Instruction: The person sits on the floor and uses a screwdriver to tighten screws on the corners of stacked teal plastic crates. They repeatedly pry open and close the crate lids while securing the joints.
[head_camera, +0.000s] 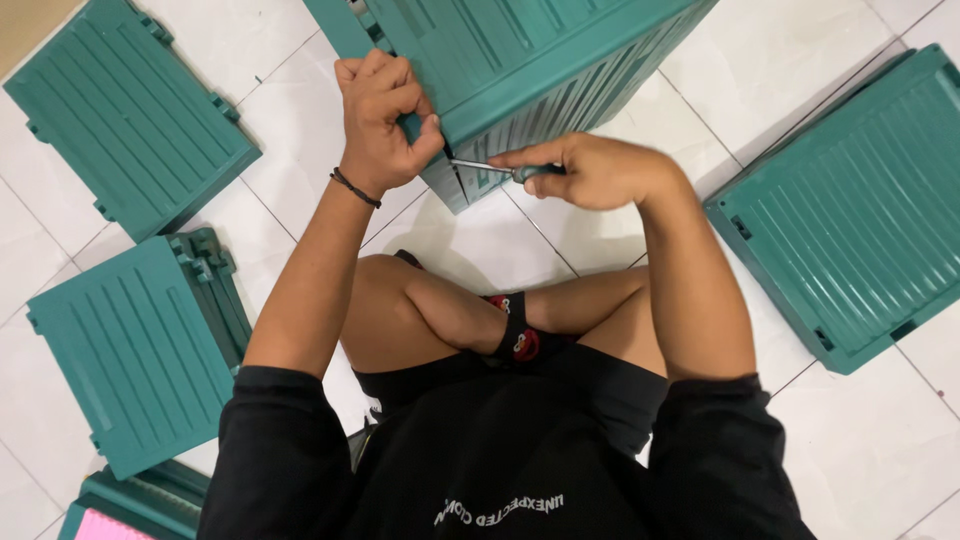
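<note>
Nearest, the person sits cross-legged on glossy white floor tiles (880, 450), with ribbed teal plastic panels lying flat at the left (130, 350), far left (125, 110) and right (850, 210). Further out, the right hand (590, 172) is clenched around a green-handled screwdriver (500, 168), its metal tip at the corner of the assembled teal cabinet (520, 60). The left hand (385, 120), a black cord at its wrist, grips that corner edge

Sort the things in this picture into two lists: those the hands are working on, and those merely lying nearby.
In use:
- left hand, gripping the corner of the green cabinet
- right hand, holding the screwdriver

Lying about:
- ribbed green panels on the floor, upper left, lower left, right
</note>
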